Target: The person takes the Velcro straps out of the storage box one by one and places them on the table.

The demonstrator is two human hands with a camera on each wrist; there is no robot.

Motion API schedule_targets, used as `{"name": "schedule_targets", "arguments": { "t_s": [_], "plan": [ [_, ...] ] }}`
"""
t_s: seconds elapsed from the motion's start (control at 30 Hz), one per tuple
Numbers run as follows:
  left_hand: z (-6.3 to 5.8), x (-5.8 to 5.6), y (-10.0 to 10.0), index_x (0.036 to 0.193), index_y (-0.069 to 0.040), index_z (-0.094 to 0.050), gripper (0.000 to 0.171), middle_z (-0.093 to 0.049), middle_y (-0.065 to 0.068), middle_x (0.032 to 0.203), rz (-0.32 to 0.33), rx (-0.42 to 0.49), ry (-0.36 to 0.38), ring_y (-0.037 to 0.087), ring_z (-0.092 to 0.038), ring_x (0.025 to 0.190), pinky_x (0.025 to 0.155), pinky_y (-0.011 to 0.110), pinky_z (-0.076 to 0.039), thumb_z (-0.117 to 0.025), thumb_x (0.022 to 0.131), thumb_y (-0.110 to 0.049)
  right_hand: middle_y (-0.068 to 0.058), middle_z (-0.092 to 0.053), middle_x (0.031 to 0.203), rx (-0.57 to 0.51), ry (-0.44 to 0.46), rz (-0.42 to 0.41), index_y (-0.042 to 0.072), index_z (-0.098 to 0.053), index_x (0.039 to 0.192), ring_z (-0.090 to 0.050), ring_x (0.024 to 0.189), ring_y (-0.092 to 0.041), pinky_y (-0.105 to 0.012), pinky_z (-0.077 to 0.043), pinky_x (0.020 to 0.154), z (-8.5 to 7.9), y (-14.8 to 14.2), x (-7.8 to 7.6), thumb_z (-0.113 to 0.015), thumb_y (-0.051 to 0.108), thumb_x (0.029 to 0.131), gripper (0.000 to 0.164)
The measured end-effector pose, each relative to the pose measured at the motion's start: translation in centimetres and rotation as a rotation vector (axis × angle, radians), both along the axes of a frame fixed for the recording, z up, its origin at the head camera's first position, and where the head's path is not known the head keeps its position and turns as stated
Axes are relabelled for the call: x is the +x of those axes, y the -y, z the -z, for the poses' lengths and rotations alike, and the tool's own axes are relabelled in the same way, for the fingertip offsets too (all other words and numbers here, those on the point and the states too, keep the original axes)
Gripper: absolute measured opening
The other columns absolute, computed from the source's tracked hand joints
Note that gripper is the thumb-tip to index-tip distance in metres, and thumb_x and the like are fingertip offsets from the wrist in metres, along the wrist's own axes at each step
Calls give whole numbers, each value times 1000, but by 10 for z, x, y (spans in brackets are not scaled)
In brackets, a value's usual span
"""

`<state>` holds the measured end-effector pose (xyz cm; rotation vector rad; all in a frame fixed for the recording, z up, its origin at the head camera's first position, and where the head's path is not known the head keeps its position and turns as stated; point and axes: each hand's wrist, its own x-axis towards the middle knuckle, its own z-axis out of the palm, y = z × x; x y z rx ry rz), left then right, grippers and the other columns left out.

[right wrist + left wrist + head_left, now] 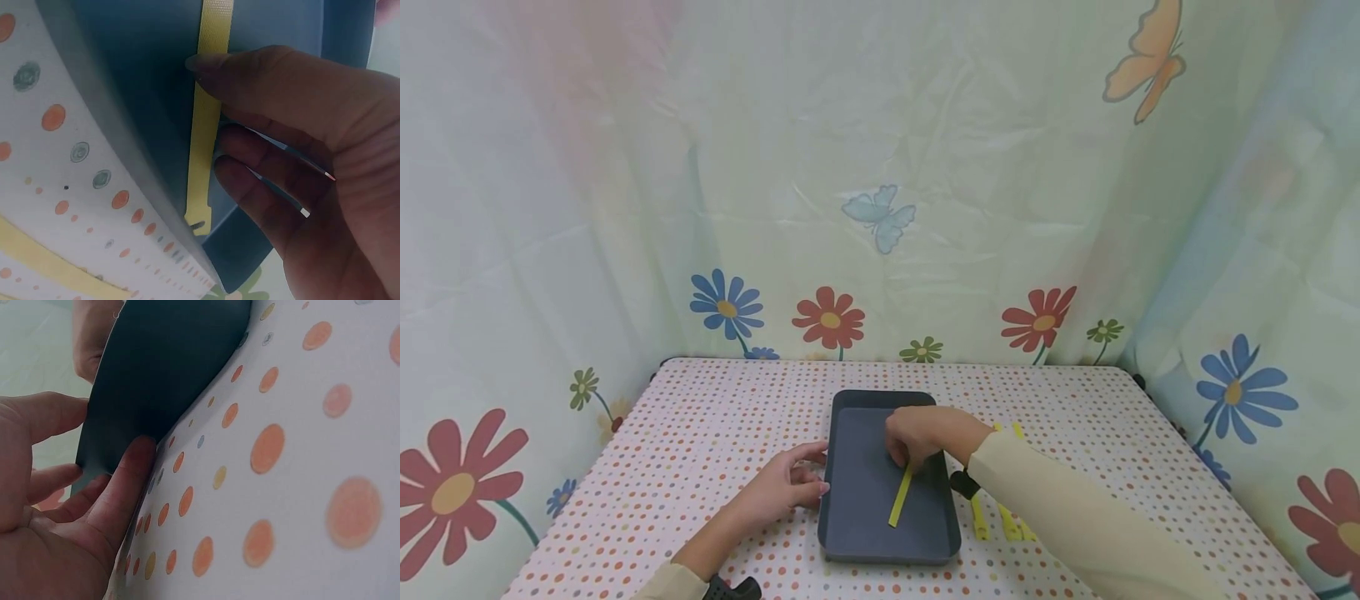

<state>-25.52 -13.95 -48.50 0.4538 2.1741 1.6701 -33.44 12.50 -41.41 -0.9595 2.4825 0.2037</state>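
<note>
A dark grey rectangular tray (857,533) lies on the dotted tabletop. Over its inside, my right hand (917,433) pinches a flat yellow strip (898,500) between thumb and fingers. The right wrist view shows this yellow strip (203,144) with a small slit near its notched end and a textured patch farther up. On the tray's left side, my left hand (786,483) touches the outer wall. In the left wrist view, the fingertips (137,453) rest against the tray wall (156,369) and its edge, not wrapped round it.
Several more yellow strips (1007,521) lie right of the tray, partly hidden under my right forearm. A dotted cover spreads over the table (722,417). Behind it and at both sides hangs a curtain (970,208) printed with flowers and butterflies.
</note>
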Motion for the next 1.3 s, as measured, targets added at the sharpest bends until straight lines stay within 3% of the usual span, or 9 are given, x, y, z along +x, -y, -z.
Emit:
{"name": "schedule_targets", "arguments": {
  "t_s": [0.93,1.3],
  "plan": [
    [4,-2,1,157,-1,-37,68,-53,22,144,9,5,-14,21,-72,98,73,26,-57,-68,98,-15,15,-66,71,-168,60,-6,22,-76,72,-60,67,-2,-21,-53,63,4,-7,-4,-82,4,83,21],
    [4,-2,0,157,-2,-36,69,-53,21,145,7,21,-4,22,-72,98,74,26,-58,-68,98,-14,15,-68,73,-258,100,11,21,-78,77,-61,68,-1,-19,-53,63,4,-14,-3,-83,8,85,17]
  ]
}}
